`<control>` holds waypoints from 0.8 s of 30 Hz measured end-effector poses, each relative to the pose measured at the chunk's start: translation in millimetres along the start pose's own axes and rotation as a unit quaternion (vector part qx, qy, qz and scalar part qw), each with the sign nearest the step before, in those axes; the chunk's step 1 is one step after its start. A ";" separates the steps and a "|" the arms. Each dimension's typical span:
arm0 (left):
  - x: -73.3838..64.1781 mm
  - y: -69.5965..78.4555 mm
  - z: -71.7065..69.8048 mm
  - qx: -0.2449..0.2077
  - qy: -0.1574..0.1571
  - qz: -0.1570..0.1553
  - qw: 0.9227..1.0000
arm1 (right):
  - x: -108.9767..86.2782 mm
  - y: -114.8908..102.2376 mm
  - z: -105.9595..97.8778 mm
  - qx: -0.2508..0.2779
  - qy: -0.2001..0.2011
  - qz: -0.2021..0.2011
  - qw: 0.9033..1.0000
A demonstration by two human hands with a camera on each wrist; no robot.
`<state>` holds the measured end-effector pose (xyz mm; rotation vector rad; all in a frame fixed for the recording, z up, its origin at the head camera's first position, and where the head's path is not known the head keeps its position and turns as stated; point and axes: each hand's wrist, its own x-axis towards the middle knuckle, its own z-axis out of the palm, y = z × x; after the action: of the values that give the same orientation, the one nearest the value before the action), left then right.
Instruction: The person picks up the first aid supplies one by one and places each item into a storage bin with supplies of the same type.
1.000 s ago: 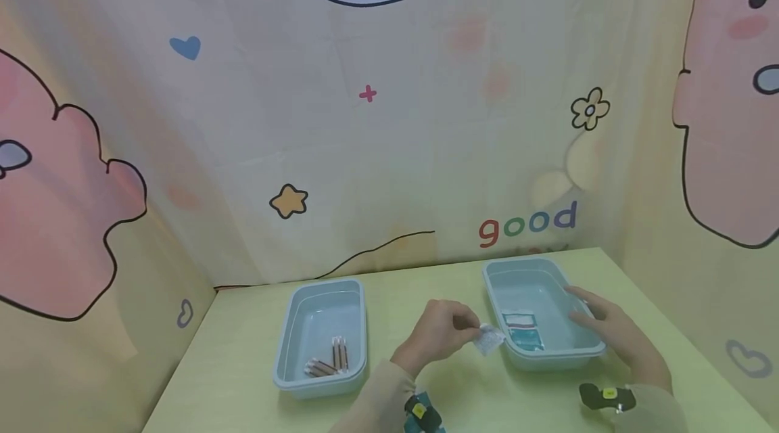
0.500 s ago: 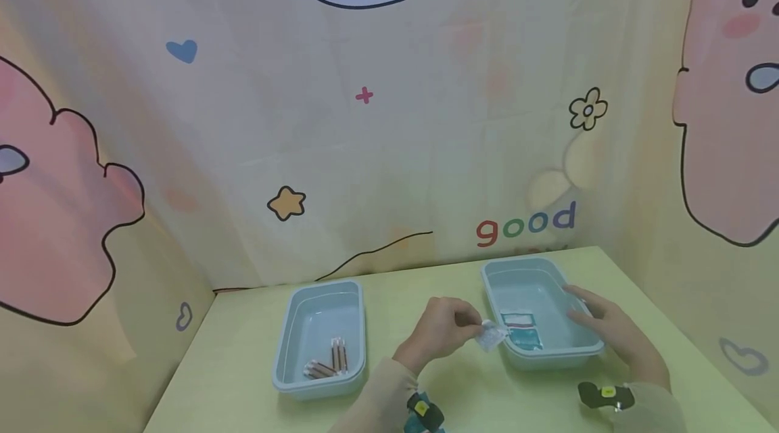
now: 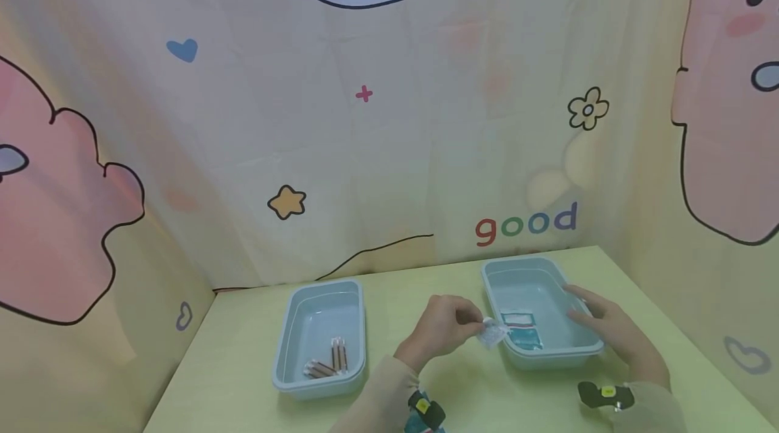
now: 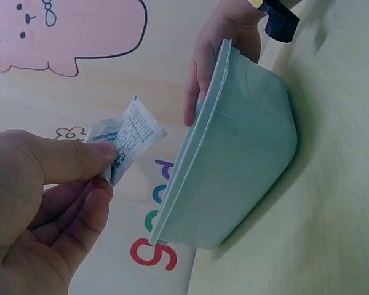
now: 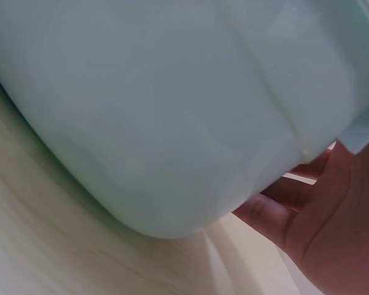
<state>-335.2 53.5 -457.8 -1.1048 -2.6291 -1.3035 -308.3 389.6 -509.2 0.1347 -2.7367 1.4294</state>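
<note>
My left hand pinches a small white sachet by one edge between thumb and fingers. Blue print covers the sachet, which hangs at the left rim of the right-hand light blue plastic bin. Inside that bin lie teal-and-white flat packets. Across the bin, my right hand grips the right side, thumb over the rim and fingers against the outer wall. The right wrist view shows these fingers partly hidden behind the bin wall.
A second light blue bin stands at the left, holding several thin brown sticks in clear wrapping. A teal item shows partly beneath my left wrist. Behind the pale yellow table hangs a printed curtain.
My left hand has shifted slightly right and up with the sachet, nearer the right-hand bin. My right hand keeps its hold on the rim.
</note>
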 end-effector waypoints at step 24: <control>2.2 1.3 1.0 -0.010 0.003 -0.001 1.000 | 2.4 0.6 -0.3 -0.011 -0.003 0.001 1.000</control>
<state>-335.8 56.0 -456.9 -1.0977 -2.6196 -1.3342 -310.8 390.1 -509.4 0.1350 -2.7569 1.4002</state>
